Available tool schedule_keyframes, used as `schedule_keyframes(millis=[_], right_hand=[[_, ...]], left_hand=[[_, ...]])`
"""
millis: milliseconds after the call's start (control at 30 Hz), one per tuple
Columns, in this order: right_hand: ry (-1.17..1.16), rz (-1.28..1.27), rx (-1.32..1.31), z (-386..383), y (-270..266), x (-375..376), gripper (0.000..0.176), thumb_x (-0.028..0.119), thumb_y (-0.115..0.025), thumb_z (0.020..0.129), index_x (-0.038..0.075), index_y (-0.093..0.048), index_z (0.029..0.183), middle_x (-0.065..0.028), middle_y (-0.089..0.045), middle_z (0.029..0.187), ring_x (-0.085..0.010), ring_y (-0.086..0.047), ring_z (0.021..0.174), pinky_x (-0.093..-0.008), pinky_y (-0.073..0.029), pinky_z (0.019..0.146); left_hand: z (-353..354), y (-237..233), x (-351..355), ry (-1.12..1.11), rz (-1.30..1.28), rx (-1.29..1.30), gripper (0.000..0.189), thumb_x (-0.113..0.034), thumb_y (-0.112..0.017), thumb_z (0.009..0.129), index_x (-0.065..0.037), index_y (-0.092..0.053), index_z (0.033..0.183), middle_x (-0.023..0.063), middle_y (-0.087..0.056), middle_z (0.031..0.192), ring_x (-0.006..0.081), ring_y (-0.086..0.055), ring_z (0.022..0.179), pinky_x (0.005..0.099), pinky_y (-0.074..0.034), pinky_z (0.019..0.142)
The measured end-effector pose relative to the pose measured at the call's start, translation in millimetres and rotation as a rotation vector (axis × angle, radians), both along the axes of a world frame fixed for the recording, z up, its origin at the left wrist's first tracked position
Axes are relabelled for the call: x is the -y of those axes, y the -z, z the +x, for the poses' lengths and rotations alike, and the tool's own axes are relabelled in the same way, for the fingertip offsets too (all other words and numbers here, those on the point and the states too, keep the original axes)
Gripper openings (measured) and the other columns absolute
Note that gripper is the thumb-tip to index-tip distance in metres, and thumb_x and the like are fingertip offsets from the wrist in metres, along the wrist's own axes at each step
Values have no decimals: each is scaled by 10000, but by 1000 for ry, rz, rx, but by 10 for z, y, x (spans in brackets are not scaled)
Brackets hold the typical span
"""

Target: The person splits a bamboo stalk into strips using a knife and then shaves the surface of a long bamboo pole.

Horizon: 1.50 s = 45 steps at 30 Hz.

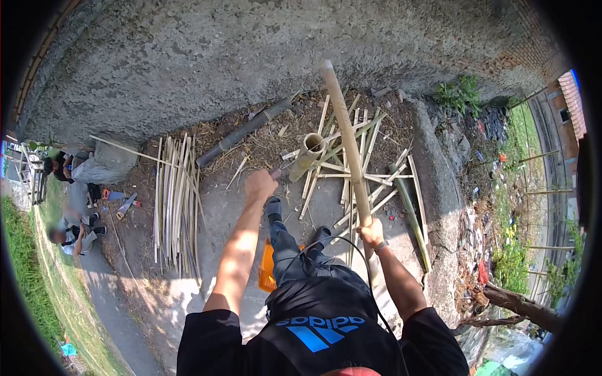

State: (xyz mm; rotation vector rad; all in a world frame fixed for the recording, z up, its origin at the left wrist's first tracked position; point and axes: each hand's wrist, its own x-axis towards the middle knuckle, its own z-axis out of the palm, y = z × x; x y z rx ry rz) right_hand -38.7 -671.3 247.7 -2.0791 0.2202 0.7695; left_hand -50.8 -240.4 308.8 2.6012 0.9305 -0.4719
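My left hand [260, 186] is closed around the handle of what looks like a knife [274, 173]; its blade shows only as a thin line pointing at a short, thick bamboo section [306, 158] with a hollow top end. My right hand [371, 233] grips a long bamboo pole [343, 125]. The pole slants from beside my right leg up towards the wall, above a loose heap of split bamboo strips [337, 168]. Both my arms are stretched forward, apart from each other.
Long bamboo strips [175, 207] lie bundled at left, near a saw [126, 205]. A dark bamboo pole [244, 133] lies by the concrete wall [251, 56]. A green pole [411, 216] lies at right. An orange crate [268, 266] stands behind my leg. Two people sit far left.
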Motion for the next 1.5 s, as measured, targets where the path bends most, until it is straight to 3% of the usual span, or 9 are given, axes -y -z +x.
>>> schedule_keyframes(millis=[333, 467, 633, 700, 833, 1100, 1267, 1367, 1500], right_hand=[[150, 607, 1113, 1236, -3836, -458, 169, -23, -729, 799, 6, -611, 916, -83, -646, 809, -168, -627, 688, -328, -537, 648], [107, 757, 1119, 989, -3766, -954, 171, -77, -688, 807, -1, -564, 897, -89, -598, 844, -194, -631, 734, -326, -539, 661], [-294, -385, 153, 80, -260, -679, 440, 222, -779, 662, -34, -725, 1015, -254, -742, 897, -357, -751, 853, -414, -591, 757], [-207, -66, 273, 85, -176, -531, 467, 236, -803, 632, -21, -732, 1015, -233, -748, 894, -367, -744, 860, -408, -588, 792], [-116, 142, 522, 600, -1469, -423, 299, 168, -825, 676, -5, -671, 866, -81, -686, 762, -164, -641, 645, -345, -540, 618], [349, 752, 1083, 1240, -4099, -68, 224, 76, -638, 914, -11, -576, 1111, -126, -632, 830, -195, -630, 766, -351, -531, 716], [377, 608, 922, 795, -2147, -272, 216, 21, -661, 861, 8, -536, 1037, -102, -610, 817, -198, -642, 759, -381, -556, 687], [-212, -327, 92, -29, -115, 101, 335, 190, -817, 722, -24, -666, 930, -100, -678, 693, -206, -674, 603, -363, -567, 592], [-30, -88, 25, -264, 58, 415, 469, 157, -858, 688, -54, -706, 1077, -132, -750, 940, -194, -702, 848, -349, -563, 801]], left_hand=[[10, 172, -86, 32, -32, 132, 411, -377, -762, 791, -81, -757, 1076, 198, -752, 1063, 377, -722, 1015, 480, -573, 904], [64, 186, -90, -63, -24, 115, 392, -348, -777, 797, -49, -755, 1049, 223, -748, 1043, 395, -723, 1011, 495, -570, 914], [267, 125, -187, -65, -106, 57, 385, -345, -767, 784, -38, -758, 1016, 235, -742, 1085, 376, -721, 1048, 486, -573, 913], [87, 609, -351, 34, -233, -166, 393, -347, -760, 776, -32, -756, 1010, 226, -742, 1101, 380, -718, 1057, 483, -573, 917], [-126, 520, -287, 3, -74, -24, 424, -348, -767, 759, -87, -762, 1094, 201, -749, 1109, 366, -718, 1066, 476, -567, 935], [-121, 519, -74, 16, 40, 34, 407, -364, -775, 763, -111, -773, 1081, 191, -765, 1021, 380, -734, 983, 481, -585, 876], [-97, 740, -379, -146, 54, 85, 318, -345, -750, 782, -127, -790, 1011, 196, -763, 1002, 399, -726, 978, 505, -575, 884], [-22, 521, -334, -168, 52, 95, 316, -316, -741, 769, -147, -798, 1029, 196, -763, 1014, 391, -729, 981, 502, -578, 891], [-26, 449, -421, -70, 87, 73, 348, -321, -756, 747, -130, -789, 1036, 182, -768, 1016, 373, -739, 980, 489, -588, 891]])
